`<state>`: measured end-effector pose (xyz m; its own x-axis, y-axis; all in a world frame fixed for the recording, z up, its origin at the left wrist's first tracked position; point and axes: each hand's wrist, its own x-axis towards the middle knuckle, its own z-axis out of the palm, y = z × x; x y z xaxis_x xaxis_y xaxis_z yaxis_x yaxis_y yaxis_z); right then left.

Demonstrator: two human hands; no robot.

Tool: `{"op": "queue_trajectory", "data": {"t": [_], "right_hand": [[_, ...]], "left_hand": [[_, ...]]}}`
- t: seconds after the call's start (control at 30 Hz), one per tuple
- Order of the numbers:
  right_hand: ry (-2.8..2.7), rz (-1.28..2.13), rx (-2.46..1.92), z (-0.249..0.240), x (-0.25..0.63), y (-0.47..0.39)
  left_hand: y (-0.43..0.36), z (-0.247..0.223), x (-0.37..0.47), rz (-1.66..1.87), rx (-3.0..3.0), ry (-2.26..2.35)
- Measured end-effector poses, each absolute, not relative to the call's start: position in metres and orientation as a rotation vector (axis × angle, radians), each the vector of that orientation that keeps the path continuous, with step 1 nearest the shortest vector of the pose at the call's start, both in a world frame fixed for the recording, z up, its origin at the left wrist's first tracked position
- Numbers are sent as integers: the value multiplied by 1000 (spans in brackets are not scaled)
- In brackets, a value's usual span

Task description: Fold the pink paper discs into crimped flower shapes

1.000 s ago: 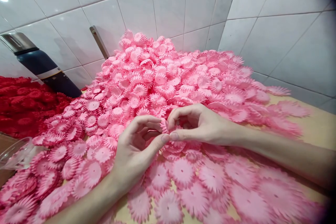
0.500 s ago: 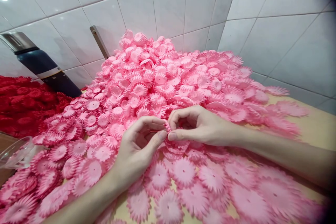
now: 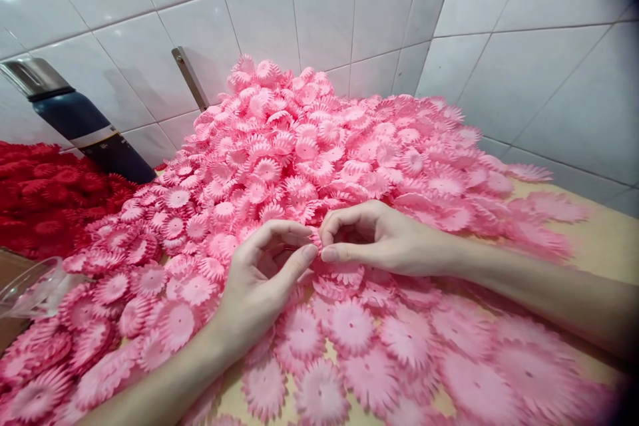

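Observation:
Both hands meet over a heap of pink scalloped petal discs (image 3: pixel 299 146). A small pink petal piece (image 3: pixel 316 237) sits between my fingertips, partly hidden by them. My left hand (image 3: pixel 264 273) pinches its left side with thumb and forefinger. From the right, my right hand (image 3: pixel 374 239) has its thumb and forefinger closed at the other side of the same piece. Flat pink discs with small centre holes, such as one pale disc (image 3: pixel 351 326), lie just below the hands.
A dark blue bottle (image 3: pixel 84 126) leans at the left near a red petal pile (image 3: pixel 44 200). A metal strip (image 3: pixel 190 78) rests against the tiled wall (image 3: pixel 324 13). At the left edge is a clear plastic container (image 3: pixel 34 289). Yellow tabletop (image 3: pixel 604 239) shows at the right.
Both hands keep nearly the same place, with their fingertips shifted slightly around the small pink piece. The view has moved very slightly.

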<state>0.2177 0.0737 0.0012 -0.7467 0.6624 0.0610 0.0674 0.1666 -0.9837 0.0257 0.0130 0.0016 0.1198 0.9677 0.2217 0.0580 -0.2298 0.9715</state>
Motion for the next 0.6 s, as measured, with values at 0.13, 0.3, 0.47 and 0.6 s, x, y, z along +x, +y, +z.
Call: {"op": "queue_trajectory", "data": {"t": [0.13, 0.3, 0.47, 0.6], "right_hand": [[-1999, 1599, -700, 2, 218, 75], [-2006, 1588, -724, 2, 218, 76], [-2030, 1576, -725, 0, 219, 76], [-2004, 1591, -740, -1, 219, 76]], "left_hand": [[14, 1, 25, 1278, 1474, 1146], [13, 3, 26, 1276, 1495, 1166], [11, 4, 28, 1237, 1506, 1099], [11, 3, 27, 1260, 1523, 1143]]}}
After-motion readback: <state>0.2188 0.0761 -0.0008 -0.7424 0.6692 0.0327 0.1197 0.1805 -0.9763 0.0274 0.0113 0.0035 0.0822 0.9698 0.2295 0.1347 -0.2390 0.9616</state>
